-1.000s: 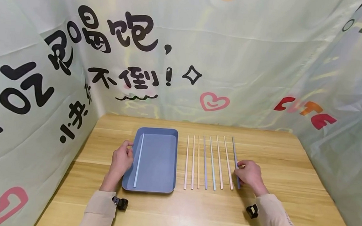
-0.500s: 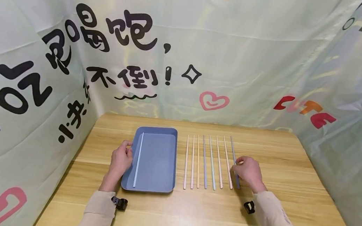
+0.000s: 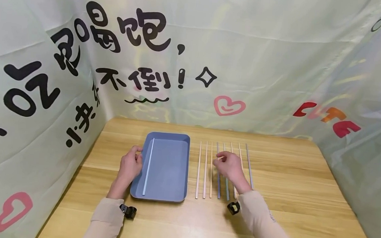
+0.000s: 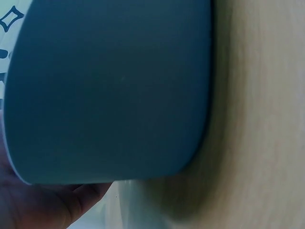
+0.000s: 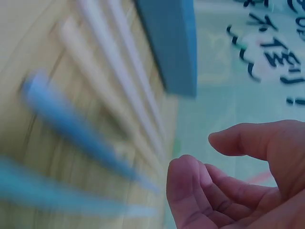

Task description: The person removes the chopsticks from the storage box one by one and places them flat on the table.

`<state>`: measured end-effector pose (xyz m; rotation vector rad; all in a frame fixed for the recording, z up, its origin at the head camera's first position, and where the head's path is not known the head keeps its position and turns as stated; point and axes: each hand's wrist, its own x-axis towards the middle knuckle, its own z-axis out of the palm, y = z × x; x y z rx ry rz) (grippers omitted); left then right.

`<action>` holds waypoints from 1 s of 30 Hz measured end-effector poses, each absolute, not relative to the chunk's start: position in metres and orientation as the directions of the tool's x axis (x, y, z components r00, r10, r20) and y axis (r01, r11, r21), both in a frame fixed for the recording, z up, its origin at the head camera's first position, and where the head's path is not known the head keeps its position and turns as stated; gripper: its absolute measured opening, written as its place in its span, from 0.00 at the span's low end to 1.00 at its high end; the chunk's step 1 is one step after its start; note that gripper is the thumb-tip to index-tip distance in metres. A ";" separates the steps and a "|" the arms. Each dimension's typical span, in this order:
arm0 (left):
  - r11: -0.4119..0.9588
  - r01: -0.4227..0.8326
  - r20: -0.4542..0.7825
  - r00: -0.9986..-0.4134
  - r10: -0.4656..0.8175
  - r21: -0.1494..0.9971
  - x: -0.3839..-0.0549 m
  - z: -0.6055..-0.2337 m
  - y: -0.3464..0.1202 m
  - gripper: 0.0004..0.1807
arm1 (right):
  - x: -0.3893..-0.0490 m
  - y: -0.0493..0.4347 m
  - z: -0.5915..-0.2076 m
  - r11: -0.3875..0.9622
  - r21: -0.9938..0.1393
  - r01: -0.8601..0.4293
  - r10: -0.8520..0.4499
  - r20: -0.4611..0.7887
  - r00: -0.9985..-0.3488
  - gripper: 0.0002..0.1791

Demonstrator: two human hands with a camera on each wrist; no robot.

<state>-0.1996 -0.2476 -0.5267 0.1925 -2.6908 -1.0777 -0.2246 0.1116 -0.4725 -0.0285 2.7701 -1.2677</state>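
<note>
At the left side of the blue tray (image 3: pixel 168 169), my left hand (image 3: pixel 130 166) grips the rim; the tray wall hides some of its fingers in the left wrist view. One light blue chopstick (image 3: pixel 149 166) lies lengthwise inside. My right hand (image 3: pixel 229 168) hovers over the middle of a row of several chopsticks, thumb and forefinger apart and holding nothing. In the right wrist view, a blue chopstick (image 5: pixel 71 119), a yellow chopstick (image 5: pixel 97 86) and a light blue chopstick (image 5: pixel 57 195) lie near the fingers. At the row's right end is a violet-blue chopstick (image 3: pixel 249 166).
Pale pink chopsticks (image 3: pixel 198 169) form the row's left end, close to the tray's right side. Everything rests on a wooden table (image 3: pixel 287 199). A printed cloth (image 3: pixel 263 76) stands along its back and both sides.
My right hand has left the violet-blue chopstick at the right end and moved left over the row's middle. That chopstick stays on the table. My left hand keeps its place at the tray.
</note>
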 end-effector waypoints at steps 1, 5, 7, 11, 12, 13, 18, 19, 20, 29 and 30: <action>0.718 -0.032 0.168 -0.964 -0.207 0.695 -0.200 -0.526 -0.247 0.16 | -0.224 0.104 -0.472 0.651 -0.759 0.016 -0.066 -0.078 -0.995 0.20; 0.716 -0.024 0.181 -0.961 -0.209 0.698 -0.200 -0.526 -0.246 0.15 | -0.220 0.074 -0.473 0.617 -0.787 -0.009 -0.106 -0.072 -0.992 0.19; 0.717 -0.020 0.190 -0.959 -0.212 0.696 -0.199 -0.526 -0.246 0.15 | -0.217 0.062 -0.474 0.609 -0.792 -0.038 -0.132 -0.054 -0.990 0.17; 0.720 -0.024 0.195 -0.956 -0.219 0.693 -0.197 -0.525 -0.245 0.15 | -0.209 0.042 -0.476 0.587 -0.805 -0.086 -0.183 -0.028 -0.983 0.16; 0.721 -0.027 0.192 -0.956 -0.221 0.693 -0.197 -0.525 -0.245 0.15 | -0.207 0.038 -0.475 0.578 -0.811 -0.092 -0.196 -0.029 -0.980 0.16; 0.721 -0.032 0.188 -0.957 -0.223 0.692 -0.197 -0.526 -0.245 0.15 | -0.205 0.033 -0.475 0.572 -0.814 -0.098 -0.208 -0.029 -0.978 0.16; 0.726 -0.032 0.188 -0.957 -0.220 0.687 -0.196 -0.528 -0.245 0.15 | -0.201 0.010 -0.474 0.555 -0.821 -0.132 -0.258 -0.019 -0.966 0.18; 0.728 -0.030 0.193 -0.956 -0.221 0.685 -0.196 -0.528 -0.245 0.14 | -0.201 0.005 -0.474 0.555 -0.820 -0.137 -0.265 -0.018 -0.964 0.17; 0.729 -0.027 0.199 -0.954 -0.222 0.684 -0.196 -0.529 -0.246 0.14 | -0.200 0.000 -0.475 0.556 -0.819 -0.140 -0.270 -0.019 -0.963 0.17; 0.730 -0.013 0.220 -0.949 -0.223 0.683 -0.197 -0.528 -0.245 0.14 | -0.191 -0.038 -0.483 0.557 -0.817 -0.147 -0.320 -0.047 -0.946 0.17; 0.731 -0.013 0.221 -0.949 -0.223 0.682 -0.197 -0.528 -0.244 0.14 | -0.190 -0.042 -0.484 0.561 -0.814 -0.149 -0.323 -0.050 -0.945 0.17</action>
